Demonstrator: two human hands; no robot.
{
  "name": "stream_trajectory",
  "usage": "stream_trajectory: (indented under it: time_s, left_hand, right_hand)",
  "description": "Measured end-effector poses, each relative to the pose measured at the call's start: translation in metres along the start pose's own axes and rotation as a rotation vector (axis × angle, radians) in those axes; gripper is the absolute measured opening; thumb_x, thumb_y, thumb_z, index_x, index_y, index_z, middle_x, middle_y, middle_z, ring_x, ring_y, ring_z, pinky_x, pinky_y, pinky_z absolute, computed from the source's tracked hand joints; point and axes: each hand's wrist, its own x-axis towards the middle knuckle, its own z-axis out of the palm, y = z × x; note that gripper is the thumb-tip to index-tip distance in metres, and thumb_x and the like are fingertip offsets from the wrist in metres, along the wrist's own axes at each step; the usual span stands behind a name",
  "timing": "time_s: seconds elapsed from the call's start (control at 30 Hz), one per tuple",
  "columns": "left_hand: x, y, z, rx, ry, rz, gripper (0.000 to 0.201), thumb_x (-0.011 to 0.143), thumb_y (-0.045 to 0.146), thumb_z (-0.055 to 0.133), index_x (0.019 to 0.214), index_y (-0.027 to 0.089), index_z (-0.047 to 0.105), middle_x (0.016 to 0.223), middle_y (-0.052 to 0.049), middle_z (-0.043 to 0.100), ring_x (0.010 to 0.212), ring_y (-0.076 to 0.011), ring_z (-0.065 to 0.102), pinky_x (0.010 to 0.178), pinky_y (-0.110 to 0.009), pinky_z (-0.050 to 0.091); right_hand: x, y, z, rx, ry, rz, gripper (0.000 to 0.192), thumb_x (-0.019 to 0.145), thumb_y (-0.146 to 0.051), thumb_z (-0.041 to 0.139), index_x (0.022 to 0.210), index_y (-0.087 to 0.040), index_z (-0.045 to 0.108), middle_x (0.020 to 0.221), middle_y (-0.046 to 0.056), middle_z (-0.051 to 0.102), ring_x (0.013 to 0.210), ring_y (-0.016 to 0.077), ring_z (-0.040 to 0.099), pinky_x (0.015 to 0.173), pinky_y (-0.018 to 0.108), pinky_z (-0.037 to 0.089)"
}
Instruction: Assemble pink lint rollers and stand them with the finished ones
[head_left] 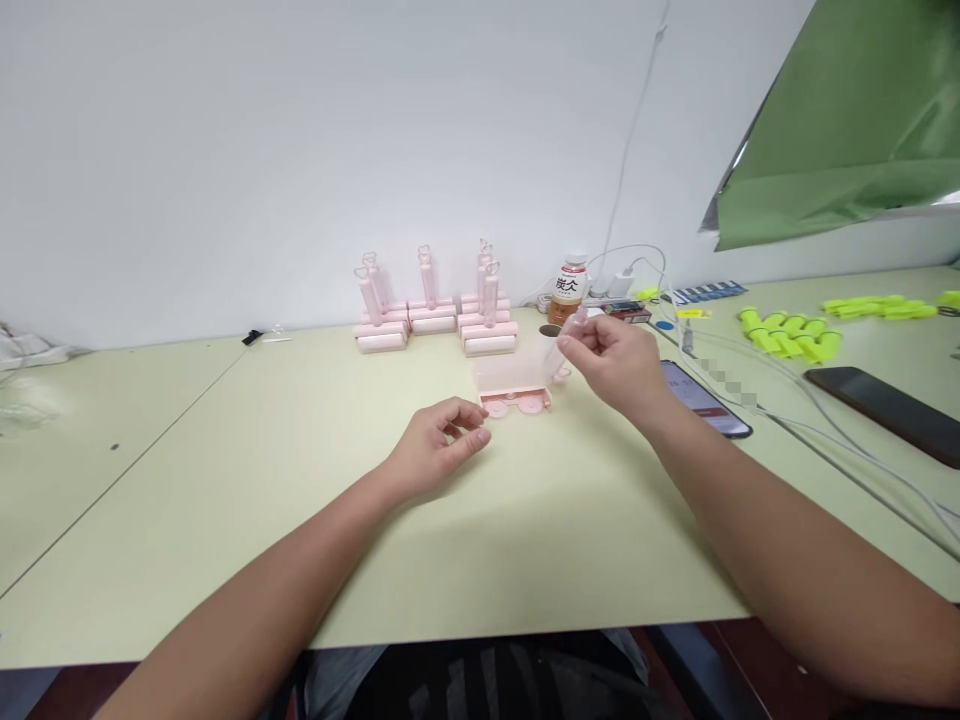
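Note:
My right hand (619, 365) pinches a translucent pale pink handle-like piece (568, 338), held tilted above the table. Just left of it lies a pink part with a clear cover (510, 374) and two round pink discs (530, 404) along its front. Beside that part rests my left hand (442, 440), fingers loosely curved, thumb apart, nothing seen in it. Whether its fingertips touch the part I cannot tell. Several pink lint rollers (489, 338) stand behind, their handles upright with small loops on top.
A labelled bottle (568, 288) stands near the wall. White cables (806, 425) run across the right side, past a lit phone (705, 400) and a dark phone (885, 412). Neon yellow pieces (791, 335) lie farther right. A green sheet (847, 130) hangs above.

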Motion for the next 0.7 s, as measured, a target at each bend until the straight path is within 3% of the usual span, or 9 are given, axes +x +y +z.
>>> stream_trajectory:
  time_s: [0.13, 0.27, 0.7]
  left_hand:
    - [0.001, 0.000, -0.002, 0.030, -0.011, -0.026, 0.021, 0.085, 0.040, 0.061, 0.084, 0.019, 0.064, 0.095, -0.005, 0.071, 0.076, -0.0148, 0.061, 0.070, -0.028, 0.050]
    - [0.001, 0.000, -0.002, 0.055, -0.048, -0.017, 0.020, 0.085, 0.039, 0.060, 0.082, 0.020, 0.066, 0.084, -0.003, 0.070, 0.073, -0.0149, 0.059, 0.065, -0.026, 0.047]
    - [0.000, -0.004, -0.004, 0.067, -0.082, -0.024, 0.018, 0.085, 0.037, 0.060, 0.079, 0.020, 0.065, 0.074, 0.000, 0.064, 0.066, -0.0135, 0.053, 0.057, -0.024, 0.042]
  right_hand:
    - [0.010, 0.019, 0.008, -0.293, -0.153, 0.131, 0.019, 0.079, -0.039, 0.064, 0.075, -0.020, 0.067, 0.066, 0.003, 0.065, 0.062, 0.0186, 0.057, 0.056, 0.028, 0.036]
    - [0.012, 0.027, 0.016, -0.437, -0.275, 0.167, 0.026, 0.083, -0.041, 0.061, 0.087, -0.019, 0.074, 0.075, 0.007, 0.072, 0.072, 0.0226, 0.063, 0.060, 0.030, 0.037]
    - [0.015, 0.034, 0.020, -0.460, -0.311, 0.176, 0.029, 0.083, -0.039, 0.062, 0.091, -0.015, 0.077, 0.084, 0.010, 0.076, 0.078, 0.0238, 0.066, 0.061, 0.029, 0.038]
